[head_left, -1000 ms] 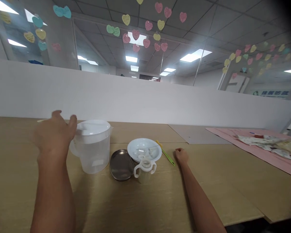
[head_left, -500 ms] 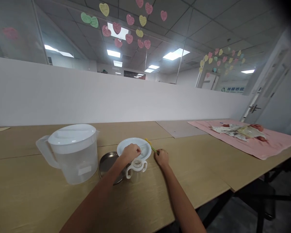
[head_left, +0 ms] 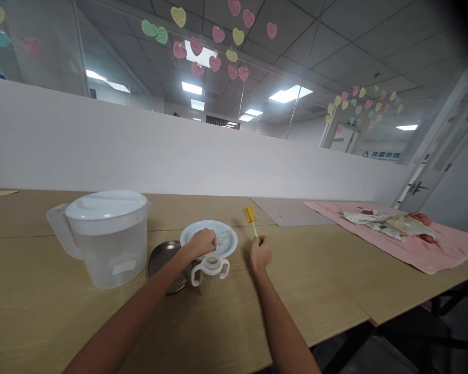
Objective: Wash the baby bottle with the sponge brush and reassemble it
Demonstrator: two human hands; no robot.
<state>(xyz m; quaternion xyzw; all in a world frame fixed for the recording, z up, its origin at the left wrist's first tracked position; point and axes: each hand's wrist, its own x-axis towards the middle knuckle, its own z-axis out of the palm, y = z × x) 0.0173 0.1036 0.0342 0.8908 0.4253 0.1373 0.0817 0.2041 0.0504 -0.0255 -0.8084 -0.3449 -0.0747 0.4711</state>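
Although the head view showed the hands mostly from behind, I could log both clearly enough. The right hand (head_left: 260,255) held a bottle brush (head_left: 254,227) upright, fingers closed around its thin green stem, with the yellow sponge head standing clear above the fist, beyond the far edge of a white plate (head_left: 229,248). The left hand (head_left: 203,242) sat over that plate's near-left part, fingers bunched and curled downward; I could not tell whether they pinched anything. Small clear pieces lay in the shallow plate, too small to identify.

The main risk I noted was the twin-handled trainer cup (head_left: 209,271), standing just beside the left wrist. A careless pull of that arm could catch its looped handles and tip it. Pressure on the plate's smooth, shallow rim could also lift it and slide the small pieces out. The dark, polished steel kidney dish (head_left: 167,265) lay under the left forearm, and a knock could send it skating across the pale wood-grain table (head_left: 315,280). Further left, a bulky translucent plastic pitcher (head_left: 107,257) with a white lid held clear liquid and would be exposed to any wide sweep.
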